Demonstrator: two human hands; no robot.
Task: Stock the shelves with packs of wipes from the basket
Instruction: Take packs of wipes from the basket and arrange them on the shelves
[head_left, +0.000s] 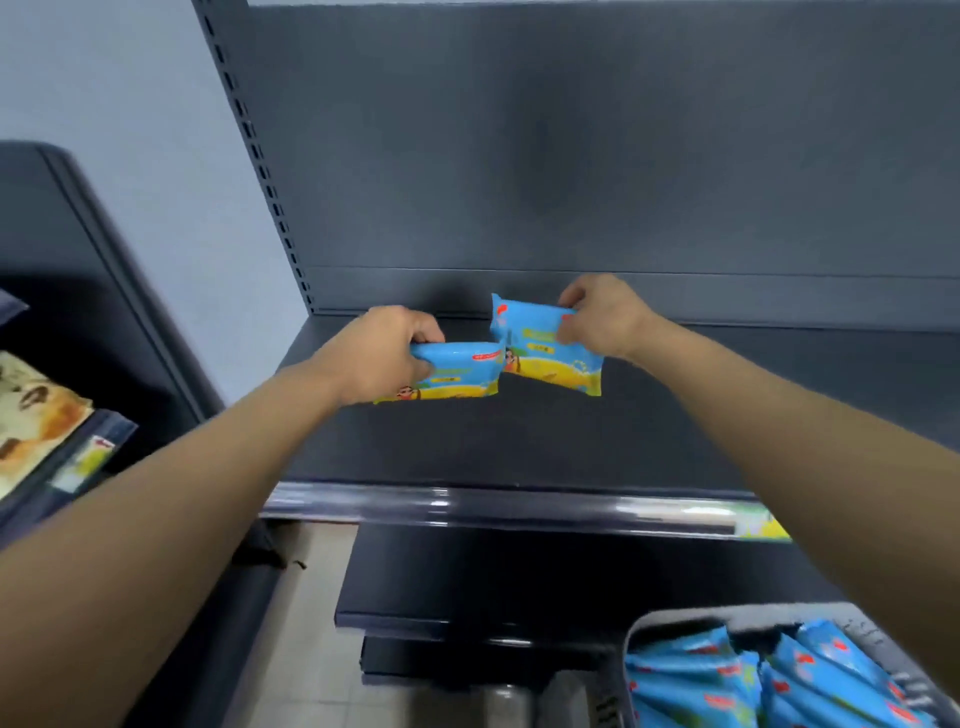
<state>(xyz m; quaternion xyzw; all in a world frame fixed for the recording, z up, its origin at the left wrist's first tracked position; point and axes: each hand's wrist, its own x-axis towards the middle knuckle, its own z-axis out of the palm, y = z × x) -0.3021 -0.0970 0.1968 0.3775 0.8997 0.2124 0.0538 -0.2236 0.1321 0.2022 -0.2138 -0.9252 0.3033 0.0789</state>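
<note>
Two blue and yellow packs of wipes are held over the dark shelf (519, 441). My left hand (384, 353) grips the left pack (457, 371) by its left end. My right hand (602, 317) holds the right pack (540, 353) by its upper right edge, and this pack tilts a little. The two packs touch or overlap at their inner ends. I cannot tell whether either pack rests on the shelf board. A grey basket (675, 623) at the bottom right holds several more blue packs (753, 680).
The shelf has a dark back panel (571, 156) and a glossy price rail (493, 504) along its front edge. Lower shelves (441, 613) stick out below. Another shelf unit (78, 312) with printed packets (36, 415) stands at the left.
</note>
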